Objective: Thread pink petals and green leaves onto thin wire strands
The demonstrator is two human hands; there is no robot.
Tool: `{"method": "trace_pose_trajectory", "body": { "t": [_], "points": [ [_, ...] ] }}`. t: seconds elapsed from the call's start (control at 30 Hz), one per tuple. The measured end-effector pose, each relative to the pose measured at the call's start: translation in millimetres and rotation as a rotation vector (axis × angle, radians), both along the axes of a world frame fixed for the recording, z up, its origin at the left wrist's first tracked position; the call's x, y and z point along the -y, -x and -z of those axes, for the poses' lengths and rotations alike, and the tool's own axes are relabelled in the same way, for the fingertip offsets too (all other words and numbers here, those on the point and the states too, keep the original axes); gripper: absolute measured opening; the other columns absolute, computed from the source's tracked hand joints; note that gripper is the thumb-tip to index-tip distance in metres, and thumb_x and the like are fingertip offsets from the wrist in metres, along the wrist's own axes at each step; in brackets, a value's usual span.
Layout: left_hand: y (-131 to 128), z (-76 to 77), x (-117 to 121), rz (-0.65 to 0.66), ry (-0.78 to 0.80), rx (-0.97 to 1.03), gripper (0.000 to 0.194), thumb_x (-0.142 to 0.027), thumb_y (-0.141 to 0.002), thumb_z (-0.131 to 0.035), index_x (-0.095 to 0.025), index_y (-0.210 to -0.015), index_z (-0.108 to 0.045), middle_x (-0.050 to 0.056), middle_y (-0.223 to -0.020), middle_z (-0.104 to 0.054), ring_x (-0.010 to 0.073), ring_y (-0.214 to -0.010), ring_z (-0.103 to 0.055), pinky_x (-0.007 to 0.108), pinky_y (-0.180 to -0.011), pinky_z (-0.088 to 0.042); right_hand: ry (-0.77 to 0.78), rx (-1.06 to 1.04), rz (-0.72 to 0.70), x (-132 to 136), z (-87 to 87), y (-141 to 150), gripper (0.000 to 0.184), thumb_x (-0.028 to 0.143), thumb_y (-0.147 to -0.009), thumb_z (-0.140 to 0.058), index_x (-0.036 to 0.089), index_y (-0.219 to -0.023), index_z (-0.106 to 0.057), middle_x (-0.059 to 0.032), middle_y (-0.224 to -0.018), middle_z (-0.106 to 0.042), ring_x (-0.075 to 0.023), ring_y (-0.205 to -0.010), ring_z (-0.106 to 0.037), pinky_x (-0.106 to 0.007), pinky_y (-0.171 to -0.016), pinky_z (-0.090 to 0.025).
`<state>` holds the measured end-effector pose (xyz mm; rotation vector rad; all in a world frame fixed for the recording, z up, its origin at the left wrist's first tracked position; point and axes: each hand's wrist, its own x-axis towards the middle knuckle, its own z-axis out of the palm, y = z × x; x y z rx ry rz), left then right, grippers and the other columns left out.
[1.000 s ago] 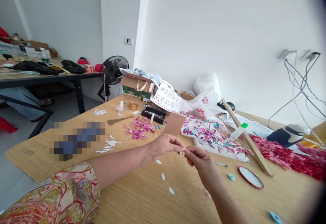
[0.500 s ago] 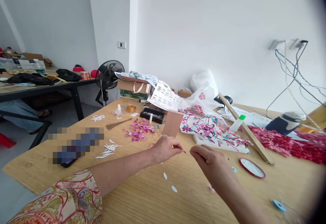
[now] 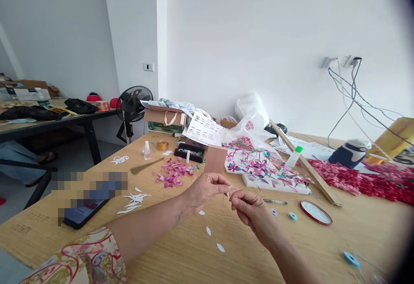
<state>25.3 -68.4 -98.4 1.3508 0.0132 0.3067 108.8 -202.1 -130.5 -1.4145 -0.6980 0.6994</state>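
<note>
Over the middle of the table, my left hand pinches a small pink petal between thumb and fingertips. My right hand is closed in a pinch right beside it, on what looks like a thin thread; the fingers hide most of it. White leaf-shaped paper pieces lie on the wood below my hands. Behind my left hand is a heap of loose pink petals, with an upright wooden board to its right.
Pink and teal flower stems lie on white foam. At right are a round red-rimmed dish, a wooden bar, teal spools and red bundles. A phone, white strips and a small bottle are at left.
My right hand has moved left and my hands have come together at the fingertips. A pen and small spools show beyond my right hand now. The view has shifted slightly.
</note>
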Motion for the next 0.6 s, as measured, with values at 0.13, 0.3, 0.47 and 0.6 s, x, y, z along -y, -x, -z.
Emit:
{"method": "trace_pose_trajectory", "body": {
  "t": [0.13, 0.3, 0.47, 0.6],
  "points": [
    [-7.4, 3.0, -3.9, -0.178, -0.224, 0.0, 0.009, -0.021, -0.065, -0.06, -0.012, -0.065, -0.06, 0.0, -0.062, -0.059, 0.0099, -0.061, -0.05, 0.022, -0.063, -0.038, 0.109, 0.088, 0.107, -1.5, 0.3, 19.4, 0.027, 0.044, -0.066, -0.06, 0.018, -0.06, -0.053, 0.0048, -0.043, -0.044, -0.0057, -0.034, -0.032, -0.018, -0.033, -0.018],
    [-5.6, 3.8, -7.2, -0.219, -0.64, -0.005, 0.008, -0.017, -0.066, -0.056, -0.013, -0.065, -0.063, 0.0, -0.064, -0.06, 0.0113, -0.063, -0.052, 0.021, -0.061, -0.037, 0.191, 0.762, 0.222, 13.7, -30.7, 15.4, 0.02, 0.035, -0.072, -0.051, 0.02, -0.062, -0.06, 0.0001, -0.057, -0.054, -0.013, -0.054, -0.048, -0.023, -0.05, -0.036],
    [5.2, -5.8, -0.3, 0.131, -0.44, -0.089, 0.012, -0.023, -0.065, -0.061, -0.012, -0.068, -0.064, 0.002, -0.064, -0.061, 0.011, -0.062, -0.052, 0.022, -0.061, -0.038, 0.194, 0.794, 0.137, 17.9, -55.2, -10.1, 0.019, 0.034, -0.07, -0.053, 0.02, -0.059, -0.06, 0.001, -0.056, -0.053, -0.0128, -0.055, -0.045, -0.024, -0.051, -0.034],
    [8.4, -8.7, 5.3, 0.17, -0.1, -0.076, 0.018, -0.026, -0.059, -0.068, -0.011, -0.065, -0.061, 0.001, -0.062, -0.059, 0.0098, -0.062, -0.051, 0.023, -0.067, -0.038, 0.104, 0.447, 0.058, 7.6, -36.0, -16.8, 0.022, 0.037, -0.066, -0.059, 0.017, -0.057, -0.059, 0.0031, -0.05, -0.047, -0.0092, -0.048, -0.036, -0.022, -0.045, -0.029]
  ]
}}
